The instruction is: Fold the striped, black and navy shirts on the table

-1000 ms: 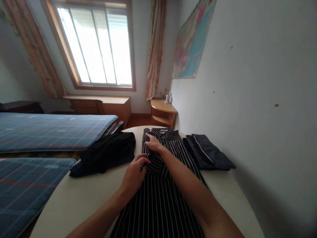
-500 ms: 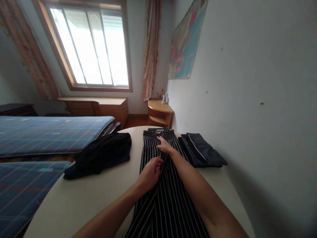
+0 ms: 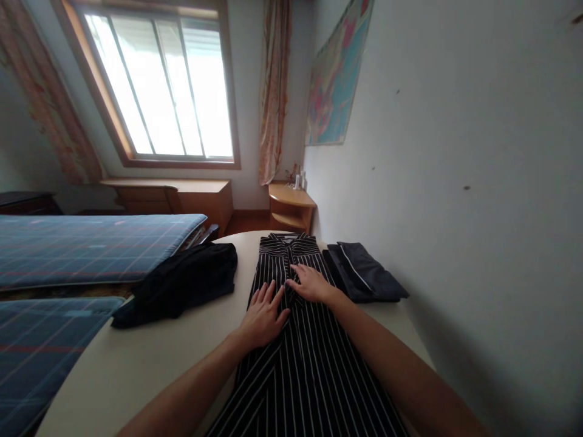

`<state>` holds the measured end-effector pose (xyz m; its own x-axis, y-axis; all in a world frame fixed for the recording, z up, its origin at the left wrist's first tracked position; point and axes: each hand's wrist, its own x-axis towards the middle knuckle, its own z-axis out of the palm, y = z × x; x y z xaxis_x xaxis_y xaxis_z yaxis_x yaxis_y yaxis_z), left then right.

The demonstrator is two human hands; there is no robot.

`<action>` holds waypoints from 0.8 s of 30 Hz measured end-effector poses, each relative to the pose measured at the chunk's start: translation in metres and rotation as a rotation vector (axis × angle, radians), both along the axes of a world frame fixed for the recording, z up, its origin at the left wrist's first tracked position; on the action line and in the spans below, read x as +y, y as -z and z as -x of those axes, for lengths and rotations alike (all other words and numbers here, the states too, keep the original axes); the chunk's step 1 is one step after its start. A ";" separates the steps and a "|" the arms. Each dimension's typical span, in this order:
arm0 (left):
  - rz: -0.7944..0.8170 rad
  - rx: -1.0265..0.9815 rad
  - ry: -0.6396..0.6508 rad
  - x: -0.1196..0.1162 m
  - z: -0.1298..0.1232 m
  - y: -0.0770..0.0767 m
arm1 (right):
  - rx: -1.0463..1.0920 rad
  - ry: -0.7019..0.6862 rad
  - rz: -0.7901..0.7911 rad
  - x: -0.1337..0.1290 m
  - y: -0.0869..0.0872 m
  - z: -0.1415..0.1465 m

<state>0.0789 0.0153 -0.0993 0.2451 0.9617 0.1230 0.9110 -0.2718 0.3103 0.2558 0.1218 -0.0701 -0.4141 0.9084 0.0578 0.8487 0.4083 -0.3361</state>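
A black shirt with white stripes point(image 3: 314, 358) lies lengthwise on the pale round table point(image 3: 168, 364), its collar at the far end and its lower part running out of view toward me. My left hand point(image 3: 264, 315) rests on the left side of the shirt, fingers spread and flat. My right hand point(image 3: 310, 283) lies on the shirt's middle near the front placket, a little farther off, with its fingers stretched out. Neither hand grips the cloth.
Left on the table lies a crumpled black garment point(image 3: 186, 282). Folded dark clothes point(image 3: 371, 273) lie on the right, near the white wall point(image 3: 478, 261). Plaid mattresses point(image 3: 91, 249) stand left of the table. Beyond are a desk point(image 3: 204, 188) and a corner shelf point(image 3: 291, 194).
My left hand has opened from curled fingers at the placket to lying flat on the left side. My right hand has come back toward me from near the collar and flattened.
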 end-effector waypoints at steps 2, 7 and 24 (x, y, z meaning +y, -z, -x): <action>-0.005 0.028 0.017 0.007 0.007 -0.001 | -0.032 0.039 0.059 -0.008 0.010 -0.003; -0.014 0.061 0.060 0.030 0.021 0.000 | -0.014 0.048 0.032 -0.009 0.027 -0.001; 0.042 -0.042 0.152 -0.018 0.053 -0.027 | 0.104 -0.065 -0.292 -0.003 0.017 0.008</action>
